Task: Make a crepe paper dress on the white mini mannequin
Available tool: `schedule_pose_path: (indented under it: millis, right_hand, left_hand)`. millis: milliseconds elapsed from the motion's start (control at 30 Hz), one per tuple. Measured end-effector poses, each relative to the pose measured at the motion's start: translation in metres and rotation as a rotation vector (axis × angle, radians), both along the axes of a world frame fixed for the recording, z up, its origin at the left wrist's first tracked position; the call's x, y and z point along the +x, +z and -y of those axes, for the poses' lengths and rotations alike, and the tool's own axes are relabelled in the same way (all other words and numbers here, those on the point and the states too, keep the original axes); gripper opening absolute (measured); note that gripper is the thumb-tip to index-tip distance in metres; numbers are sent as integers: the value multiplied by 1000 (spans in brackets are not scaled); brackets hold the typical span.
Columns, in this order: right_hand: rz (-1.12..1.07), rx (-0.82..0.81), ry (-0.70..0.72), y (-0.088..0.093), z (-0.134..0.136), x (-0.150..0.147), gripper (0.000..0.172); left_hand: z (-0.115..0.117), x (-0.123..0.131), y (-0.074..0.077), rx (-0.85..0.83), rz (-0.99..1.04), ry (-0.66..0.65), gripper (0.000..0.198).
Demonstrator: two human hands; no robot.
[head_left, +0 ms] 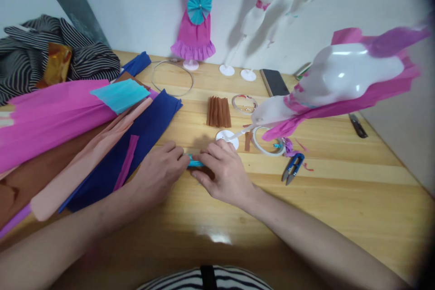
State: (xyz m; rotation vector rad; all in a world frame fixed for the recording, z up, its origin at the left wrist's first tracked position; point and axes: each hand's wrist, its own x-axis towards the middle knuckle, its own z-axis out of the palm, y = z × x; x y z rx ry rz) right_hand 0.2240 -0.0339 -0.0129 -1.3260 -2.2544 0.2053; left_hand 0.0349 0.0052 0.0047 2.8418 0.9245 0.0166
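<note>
A narrow folded strip of turquoise crepe paper (195, 161) lies low over the wooden table between my hands. My left hand (163, 167) is closed on its left end, and the fingers of my right hand (220, 167) press on its right end. Most of the strip is hidden under the fingers. Just beyond my right hand stands the white round base (227, 138) of a small mannequin (353, 70) draped in pink and purple paper. A pleated piece of brown paper (219, 112) sits farther back.
Crepe paper sheets (57, 122) in several colours cover the left side. Blue thread snips (292, 168), a tape roll (268, 141), and a black-handled cutter (358, 125) lie right. Along the wall stand a dressed mannequin (195, 31), bare white mannequins (253, 22) and a phone (274, 82).
</note>
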Motion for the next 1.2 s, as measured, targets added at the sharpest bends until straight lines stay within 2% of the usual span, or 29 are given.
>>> schedule_pose_path:
  millis: [200,500,767,1200]
  right_hand:
    - [49,-9,-9,-5,-4,-5,15]
    - [36,-77,-3,-10,-5,-4,15]
    - [44,-59,3,-12,-5,-4,17]
    - [39,-42,5,-13,-5,-4,19]
  left_hand:
    - [2,-3,-1,19,58,64,16]
    - [0,-1,0,4,-4,34,14]
    - [1,-1,2,-19,-19,38,16]
    - [1,-3,-1,80,3,74,16]
